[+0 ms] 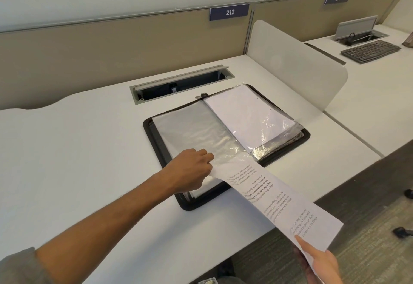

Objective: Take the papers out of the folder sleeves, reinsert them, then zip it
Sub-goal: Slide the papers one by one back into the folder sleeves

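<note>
Open folder (225,140) fills mid counter (78,160). Bare counter w/ passing room on its left and towards the near left edge. Behind it: open cable tray (182,84) w/ raised lid, then the back partition (111,44) shuts off the far side. Right: white divider (297,64) stands upright just beside the folder. Printed sheet (274,203) slants from folder out past counter's near edge, crossing the near-right approach.

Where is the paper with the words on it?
The printed paper stretches from the open folder past the desk's front edge, held between both hands, low and right in view.
</note>
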### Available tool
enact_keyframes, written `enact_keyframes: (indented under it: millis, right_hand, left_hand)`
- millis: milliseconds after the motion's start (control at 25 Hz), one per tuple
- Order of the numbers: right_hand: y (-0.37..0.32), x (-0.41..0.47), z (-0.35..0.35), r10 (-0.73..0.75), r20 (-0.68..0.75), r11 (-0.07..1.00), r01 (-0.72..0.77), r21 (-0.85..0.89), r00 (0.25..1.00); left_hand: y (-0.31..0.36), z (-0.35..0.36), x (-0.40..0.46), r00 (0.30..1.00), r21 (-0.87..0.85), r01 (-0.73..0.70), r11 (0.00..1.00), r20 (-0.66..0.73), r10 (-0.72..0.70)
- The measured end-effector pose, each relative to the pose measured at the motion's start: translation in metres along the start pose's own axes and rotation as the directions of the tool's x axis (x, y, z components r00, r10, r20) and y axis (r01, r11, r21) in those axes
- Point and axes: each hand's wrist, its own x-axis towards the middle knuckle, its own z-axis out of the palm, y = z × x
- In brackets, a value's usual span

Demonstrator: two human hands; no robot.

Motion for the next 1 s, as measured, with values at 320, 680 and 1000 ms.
enact_keyframes:
  millis: [320, 680, 1000]
  right_hand:
    - [-0.001, -0.005, 0.017, -0.044, -0.003, 0.992, 0.043, -0.115, 0.999]
    - [0.003, -0.012, 0.049, -0.136, 0.086, 0.989, 0.140, -0.040, 0.987]
    - [0.013, -0.008, 0.111, -0.158, 0.255, 0.987, 0.160, 0.011, 0.954]
  left_hand:
    - [0.001, 0.007, -0.003, 0.989, -0.020, -0.040, 0.999, -0.144, 0.036]
    - [0.004, 0.016, -0.011, 0.969, -0.023, 0.025, 0.999, -0.247, -0.030]
    - [0.012, 0.018, -0.012, 0.968, -0.002, 0.025, 1.000, -0.250, -0.025]
